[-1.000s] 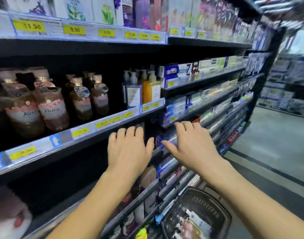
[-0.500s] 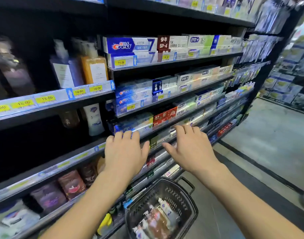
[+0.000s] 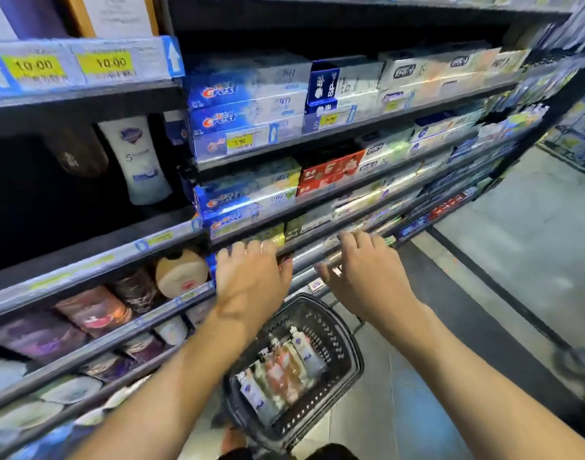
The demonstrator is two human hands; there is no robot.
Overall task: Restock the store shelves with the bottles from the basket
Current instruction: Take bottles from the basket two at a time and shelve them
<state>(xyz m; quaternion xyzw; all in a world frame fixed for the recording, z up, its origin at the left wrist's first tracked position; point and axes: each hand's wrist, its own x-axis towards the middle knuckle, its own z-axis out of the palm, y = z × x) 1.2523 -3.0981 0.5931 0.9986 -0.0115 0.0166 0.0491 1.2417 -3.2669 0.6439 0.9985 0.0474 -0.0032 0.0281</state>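
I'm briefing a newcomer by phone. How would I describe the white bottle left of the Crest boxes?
Find the yellow 10.00 price tags at upper left. On the shelf below them stands the white bottle, blue emblem near its top. Its left neighbour is dark brown.

Bright, even shop light falls from above me. Motion blur smears the shelves (image 3: pixel 95 263) and price tags (image 3: pixel 105 63); wide-angle bending curves the edges; shelf recesses sit dark.
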